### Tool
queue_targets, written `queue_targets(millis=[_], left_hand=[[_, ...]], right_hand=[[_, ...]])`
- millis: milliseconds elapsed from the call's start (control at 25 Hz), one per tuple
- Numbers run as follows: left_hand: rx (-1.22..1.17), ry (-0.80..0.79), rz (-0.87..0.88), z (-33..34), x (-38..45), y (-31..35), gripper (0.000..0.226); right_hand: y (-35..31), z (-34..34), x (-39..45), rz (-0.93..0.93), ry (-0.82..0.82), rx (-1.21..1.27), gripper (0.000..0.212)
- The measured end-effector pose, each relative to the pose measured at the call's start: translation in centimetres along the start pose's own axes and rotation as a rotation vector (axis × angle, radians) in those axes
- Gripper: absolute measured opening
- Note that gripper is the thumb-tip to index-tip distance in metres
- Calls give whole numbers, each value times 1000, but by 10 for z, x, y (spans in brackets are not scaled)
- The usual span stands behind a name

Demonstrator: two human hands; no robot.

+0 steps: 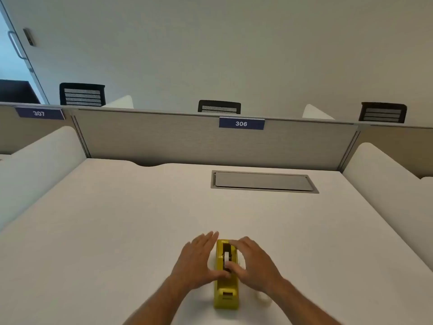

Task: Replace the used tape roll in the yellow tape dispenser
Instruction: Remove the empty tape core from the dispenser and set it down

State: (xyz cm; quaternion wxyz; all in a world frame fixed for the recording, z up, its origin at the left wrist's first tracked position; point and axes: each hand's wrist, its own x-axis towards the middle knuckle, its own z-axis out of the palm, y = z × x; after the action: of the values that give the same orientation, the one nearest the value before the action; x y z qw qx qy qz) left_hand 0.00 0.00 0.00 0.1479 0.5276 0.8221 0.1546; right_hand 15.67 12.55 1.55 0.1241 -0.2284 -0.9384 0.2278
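Note:
The yellow tape dispenser [226, 293] lies lengthwise on the white desk [117, 231], near its front edge. The used tape roll [226, 257] sits in the dispenser's well, only its white middle showing. My left hand [199, 261] rests flat against the dispenser's left side, fingers straight and apart, thumb touching the body. My right hand [254, 263] arches over the right side, with forefinger and thumb set at the far and near ends of the roll. A clear, pale tape roll [264, 298] lies on the desk just right of the dispenser, partly hidden under my right wrist.
A grey cable hatch [263, 181] is set into the desk further back. A grey partition [164, 139] labelled 306 closes off the far edge, and white side dividers [384, 174] stand left and right. Black chairs show beyond the partition.

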Motion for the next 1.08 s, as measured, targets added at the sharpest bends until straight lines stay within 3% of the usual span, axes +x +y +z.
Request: queue_targets(millis=[320,1080], left_hand=[[4,-13,-21,12,-6,-1,112],[-64,-44,-58,11,-4,2,114]], right_hand=[[-6,1,4,16,-103,-111,60],[-13,5,19,149,-40,60,43]])
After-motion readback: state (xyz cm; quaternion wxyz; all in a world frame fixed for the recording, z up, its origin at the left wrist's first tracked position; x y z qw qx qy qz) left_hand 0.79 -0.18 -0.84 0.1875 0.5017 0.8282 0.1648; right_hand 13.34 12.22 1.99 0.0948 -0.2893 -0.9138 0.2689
